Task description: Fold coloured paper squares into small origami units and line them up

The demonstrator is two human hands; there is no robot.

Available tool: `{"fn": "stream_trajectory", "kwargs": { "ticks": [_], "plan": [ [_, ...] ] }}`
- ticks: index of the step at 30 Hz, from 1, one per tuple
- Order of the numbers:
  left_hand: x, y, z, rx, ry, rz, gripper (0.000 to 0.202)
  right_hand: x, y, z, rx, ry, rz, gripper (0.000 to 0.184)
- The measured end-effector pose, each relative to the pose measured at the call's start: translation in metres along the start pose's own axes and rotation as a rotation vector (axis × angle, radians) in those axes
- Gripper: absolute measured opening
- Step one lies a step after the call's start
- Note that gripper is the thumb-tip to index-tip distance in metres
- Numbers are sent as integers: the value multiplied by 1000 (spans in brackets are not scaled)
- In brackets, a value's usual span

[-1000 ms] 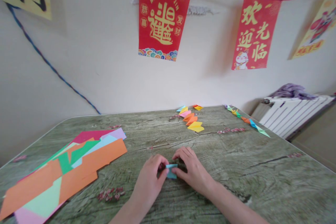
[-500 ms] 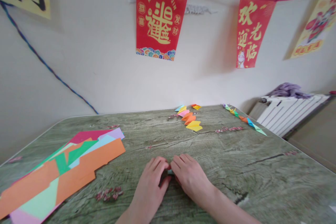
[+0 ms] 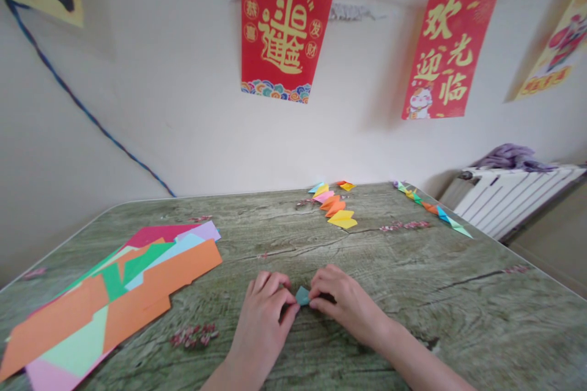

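Between my two hands, low over the middle of the table, is a small folded piece of blue-green paper (image 3: pixel 302 295) with a pointed top. My left hand (image 3: pixel 270 302) pinches its left edge between thumb and fingertips. On the other side, my right hand (image 3: pixel 339 293) grips the right edge the same way. Parts of the paper's edges are hidden under the fingertips.
Sheets of coloured paper (image 3: pixel 151 284) lie spread at the left of the wood-patterned table (image 3: pixel 257 342). Folded paper pieces (image 3: pixel 342 219) form a row at the back, and another folded row (image 3: pixel 431 208) runs along the right edge. A radiator (image 3: pixel 518 192) stands beyond.
My right hand has shifted slightly right, away from my left, so more of the blue-green paper shows between them. The view has turned a little.
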State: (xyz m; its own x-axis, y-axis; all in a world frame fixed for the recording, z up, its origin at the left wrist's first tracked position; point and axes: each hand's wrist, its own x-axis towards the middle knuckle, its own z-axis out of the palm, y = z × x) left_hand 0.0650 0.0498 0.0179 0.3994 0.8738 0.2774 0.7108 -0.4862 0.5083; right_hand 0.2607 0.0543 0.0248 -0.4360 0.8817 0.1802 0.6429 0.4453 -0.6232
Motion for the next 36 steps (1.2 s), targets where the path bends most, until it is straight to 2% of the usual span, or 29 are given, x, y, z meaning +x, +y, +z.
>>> {"fn": "stream_trajectory", "kwargs": {
  "ticks": [5, 7, 16, 25, 30, 36],
  "plan": [
    [6, -2, 0, 18, -5, -81, 15, 3, -1, 5, 36, 68, 153, 13],
    [6, -2, 2, 26, -5, -114, 14, 5, -1, 7, 34, 87, 174, 15],
    [4, 2, 11, 57, 20, -178, 13, 10, -2, 12, -58, 70, 115, 18],
    [3, 0, 5, 44, -25, -161, 27, 7, 2, 19, -108, 82, 37, 17],
    [1, 1, 5, 48, -36, -108, 40, 6, 3, 22, -92, 108, 54, 16],
    [1, 0, 3, 61, -45, -72, 36, 5, 2, 13, -15, 55, 67, 22]
  ]
}}
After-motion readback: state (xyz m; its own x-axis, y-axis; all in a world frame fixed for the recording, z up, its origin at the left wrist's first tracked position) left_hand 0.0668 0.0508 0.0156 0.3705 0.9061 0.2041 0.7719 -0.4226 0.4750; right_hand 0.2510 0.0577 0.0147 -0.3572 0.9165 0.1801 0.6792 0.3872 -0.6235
